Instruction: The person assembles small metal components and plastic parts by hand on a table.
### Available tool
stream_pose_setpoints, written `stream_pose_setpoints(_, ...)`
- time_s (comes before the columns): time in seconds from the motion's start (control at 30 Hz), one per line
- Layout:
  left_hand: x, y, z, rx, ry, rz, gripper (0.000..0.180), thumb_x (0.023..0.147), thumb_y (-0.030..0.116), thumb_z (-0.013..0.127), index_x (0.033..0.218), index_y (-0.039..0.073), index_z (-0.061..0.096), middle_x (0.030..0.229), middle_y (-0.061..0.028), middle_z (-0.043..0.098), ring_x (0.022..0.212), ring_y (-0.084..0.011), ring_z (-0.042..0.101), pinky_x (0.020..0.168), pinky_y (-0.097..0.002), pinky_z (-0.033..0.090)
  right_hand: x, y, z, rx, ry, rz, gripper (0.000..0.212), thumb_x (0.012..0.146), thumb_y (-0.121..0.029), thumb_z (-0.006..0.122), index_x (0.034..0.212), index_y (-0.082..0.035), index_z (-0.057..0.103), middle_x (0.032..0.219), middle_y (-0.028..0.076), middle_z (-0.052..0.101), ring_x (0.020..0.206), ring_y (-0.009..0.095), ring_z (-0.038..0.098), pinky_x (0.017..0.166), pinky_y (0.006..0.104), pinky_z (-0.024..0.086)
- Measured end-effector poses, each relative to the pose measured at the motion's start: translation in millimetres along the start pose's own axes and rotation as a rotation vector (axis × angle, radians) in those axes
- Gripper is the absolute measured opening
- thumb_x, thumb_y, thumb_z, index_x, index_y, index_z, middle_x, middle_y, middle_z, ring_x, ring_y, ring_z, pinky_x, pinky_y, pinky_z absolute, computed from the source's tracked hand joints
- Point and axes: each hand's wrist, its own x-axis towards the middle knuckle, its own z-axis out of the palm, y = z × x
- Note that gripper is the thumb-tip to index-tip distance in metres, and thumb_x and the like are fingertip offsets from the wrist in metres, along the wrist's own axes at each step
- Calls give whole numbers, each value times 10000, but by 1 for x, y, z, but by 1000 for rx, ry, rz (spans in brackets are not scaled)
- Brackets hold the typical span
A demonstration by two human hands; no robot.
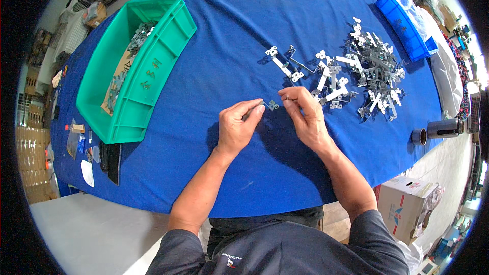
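Above the middle of the blue-covered table, my left hand (238,126) pinches a small metal bracket (274,105); its holed end sticks out past the fingertips toward the right. The rest of that bracket is hidden by my fingers. My right hand (307,118) is a short gap away, thumb and fingers closed together. Whatever lies in that pinch is too small to make out. Beyond the right hand, several loose metal brackets (280,64) lie on the cloth, beside a large tangled pile of the same silvery parts (376,66).
To the left stands a long green plastic bin (147,91) with metal parts inside. A blue bin (401,25) holding clear plastic is at the far right. A dark cup (418,136) and a dark cylinder (444,129) sit near the right edge. A cardboard box (405,206) stands below.
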Motion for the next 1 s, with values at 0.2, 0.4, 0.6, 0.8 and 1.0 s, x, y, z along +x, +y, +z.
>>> stream_pose_setpoints(0.2, 2, 0, -8, -45, -121, -146, 191, 950, 143, 642, 1056, 23, 748, 781, -38, 669, 636, -66, 584, 540, -205, 453, -2, 2, 1, -158, -176, -211, 103, 905, -30, 619, 1003, -2, 607, 1009, 156, 644, 927, 342, 643, 784, 414, 537)
stream_pose_setpoints(0.4, 3, -11, -16, -587, -238, -107, 703, 952, 596, 513, 1247, -32, 627, 877, -61, 676, 713, -102, 614, 579, -216, 466, -5, 2, -1, -114, -129, -16, 131, 925, -60, 622, 1043, -2, 617, 886, 139, 655, 792, 281, 665, 688, 341, 535)
stream_pose_setpoints(0.6, 1, -9, -11, -462, -139, -127, 598, 973, 482, 550, 1297, -19, 588, 939, -63, 671, 767, -116, 619, 618, -243, 493, -7, 2, 6, 228, -232, 284, 138, 993, -103, 558, 1064, -1, 619, 744, 69, 636, 661, 112, 622, 605, 289, 517)
stream_pose_setpoints(0.8, 3, -5, -1, -394, -28, 84, 334, 1009, 155, 560, 1301, -4, 595, 986, -74, 683, 863, -108, 633, 728, -247, 536, -11, 0, 10, 161, -326, 259, 157, 974, -140, 600, 1028, -1, 646, 721, 79, 656, 650, 130, 639, 601, 299, 521)
stream_pose_setpoints(1.0, -2, -13, -3, -302, -3, -154, 242, 964, 6, 567, 1181, 4, 674, 925, -75, 691, 808, -117, 643, 725, -269, 536, -11, 0, 9, 140, -293, 220, 166, 957, -155, 620, 1019, -7, 663, 722, 118, 666, 628, 180, 655, 590, 342, 510)
